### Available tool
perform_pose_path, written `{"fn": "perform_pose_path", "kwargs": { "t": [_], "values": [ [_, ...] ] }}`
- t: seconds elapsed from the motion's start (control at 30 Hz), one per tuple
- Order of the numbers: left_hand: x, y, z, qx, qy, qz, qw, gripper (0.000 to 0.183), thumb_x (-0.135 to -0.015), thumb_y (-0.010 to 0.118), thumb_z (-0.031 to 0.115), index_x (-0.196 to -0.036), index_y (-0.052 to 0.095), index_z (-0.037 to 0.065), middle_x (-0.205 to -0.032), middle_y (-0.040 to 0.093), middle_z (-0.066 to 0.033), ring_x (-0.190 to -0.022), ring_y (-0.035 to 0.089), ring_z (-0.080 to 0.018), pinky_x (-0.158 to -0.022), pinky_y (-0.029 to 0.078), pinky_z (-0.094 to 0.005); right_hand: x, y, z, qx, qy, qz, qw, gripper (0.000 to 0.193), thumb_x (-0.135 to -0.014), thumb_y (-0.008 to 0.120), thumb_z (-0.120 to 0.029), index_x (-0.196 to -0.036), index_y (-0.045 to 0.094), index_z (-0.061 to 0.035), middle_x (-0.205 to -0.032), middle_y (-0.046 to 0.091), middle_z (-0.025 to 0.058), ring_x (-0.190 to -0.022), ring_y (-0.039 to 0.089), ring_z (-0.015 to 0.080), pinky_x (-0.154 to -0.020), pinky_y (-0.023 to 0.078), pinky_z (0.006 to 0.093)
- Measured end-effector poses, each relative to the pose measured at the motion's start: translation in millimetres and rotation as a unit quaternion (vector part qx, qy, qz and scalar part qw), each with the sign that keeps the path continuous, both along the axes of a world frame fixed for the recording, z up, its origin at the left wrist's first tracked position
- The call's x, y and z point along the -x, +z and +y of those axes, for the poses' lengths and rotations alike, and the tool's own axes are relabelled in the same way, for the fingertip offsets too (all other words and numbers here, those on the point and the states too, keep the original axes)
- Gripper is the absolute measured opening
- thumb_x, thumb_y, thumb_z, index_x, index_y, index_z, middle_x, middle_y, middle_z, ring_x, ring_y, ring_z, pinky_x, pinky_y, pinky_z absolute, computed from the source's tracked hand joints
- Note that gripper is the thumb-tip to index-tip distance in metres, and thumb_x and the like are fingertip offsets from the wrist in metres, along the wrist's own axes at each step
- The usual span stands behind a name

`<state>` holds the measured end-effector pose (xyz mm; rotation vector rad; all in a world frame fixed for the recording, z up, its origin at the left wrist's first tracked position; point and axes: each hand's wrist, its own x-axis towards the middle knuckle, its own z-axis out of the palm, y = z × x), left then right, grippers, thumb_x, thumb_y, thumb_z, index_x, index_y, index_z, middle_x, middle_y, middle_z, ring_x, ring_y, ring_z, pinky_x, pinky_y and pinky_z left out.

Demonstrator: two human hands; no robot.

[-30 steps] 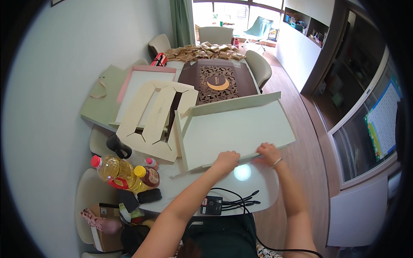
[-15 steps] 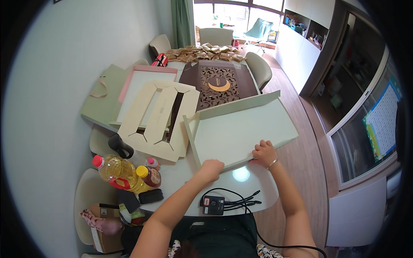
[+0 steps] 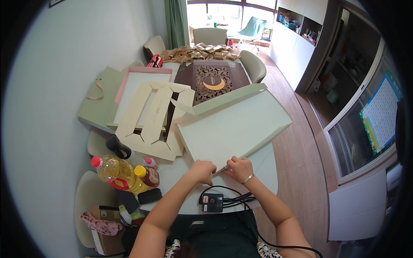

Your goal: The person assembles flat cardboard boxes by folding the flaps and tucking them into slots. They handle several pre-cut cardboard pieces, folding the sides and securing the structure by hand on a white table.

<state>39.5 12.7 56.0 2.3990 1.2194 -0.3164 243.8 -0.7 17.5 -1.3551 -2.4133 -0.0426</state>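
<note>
A shallow pale green cardboard box [image 3: 241, 124] with a white inside lies aslant on the table in front of me. Its near corner points at my hands. My left hand [image 3: 202, 171] is closed on that corner, the fingers curled over the edge. Close beside it, my right hand [image 3: 239, 169] pinches the near wall, thumb below and fingers on top. The far wall [image 3: 228, 99] stands up, and a loose flap [image 3: 183, 106] sticks out at the far left corner. Left of the box lies a cream cardboard insert [image 3: 155, 118] with cut-out slots.
Behind are a dark brown patterned box [image 3: 214, 81], gold packets [image 3: 198, 53] and a pink-edged tray [image 3: 137, 77]. A green gift bag [image 3: 101, 94] lies left. Nearer stand an oil bottle [image 3: 118, 172] and a yellow-capped jar [image 3: 147, 175]. A black hub with cables [image 3: 212, 202] lies near me.
My right hand has moved left along the near wall, close to my left hand. The far left corner has come apart, its flap now sticking out. The box has turned slightly.
</note>
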Motion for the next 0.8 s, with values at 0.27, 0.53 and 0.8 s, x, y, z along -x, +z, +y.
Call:
{"fn": "perform_pose_path", "kwargs": {
  "t": [0.27, 0.53, 0.8],
  "values": [
    [1.8, -8.1, -10.4, -0.095, -0.031, 0.060, 0.993, 0.022, -0.066, 0.067, 0.010, -0.088, 0.068, 0.012, -0.093, 0.065, -0.0093, -0.091, 0.063, -0.0289, -0.080, 0.048, -0.0404, -3.5, 6.2, -2.2, 0.006, 0.001, -0.012, 1.000, 0.035, -0.069, 0.076, -0.042, -0.077, 0.061, -0.0116, -0.076, 0.060, 0.0016, -0.062, 0.060, 0.0212, -0.060, 0.046, 0.0327],
    [-0.9, 5.2, -17.6, -0.017, 0.002, -0.021, 1.000, 0.021, -0.075, 0.058, 0.007, -0.095, 0.056, 0.001, -0.083, 0.065, -0.0185, -0.082, 0.064, -0.0369, -0.072, 0.051, -0.0455, -19.3, 10.1, -3.7, -0.008, 0.008, 0.019, 1.000, 0.034, -0.067, 0.078, -0.037, -0.079, 0.060, -0.0111, -0.079, 0.060, 0.0017, -0.064, 0.060, 0.0215, -0.063, 0.047, 0.0322],
    [0.9, 26.3, -28.9, -0.023, 0.021, -0.096, 0.995, 0.013, -0.083, 0.050, 0.006, -0.095, 0.049, 0.000, -0.081, 0.063, -0.0213, -0.081, 0.062, -0.0401, -0.069, 0.048, -0.0488, -35.4, 19.2, -3.8, -0.001, 0.031, 0.047, 0.998, 0.031, -0.068, 0.078, -0.033, -0.081, 0.061, -0.0116, -0.082, 0.061, 0.0008, -0.065, 0.060, 0.0211, -0.064, 0.047, 0.0321]
  ]
}}
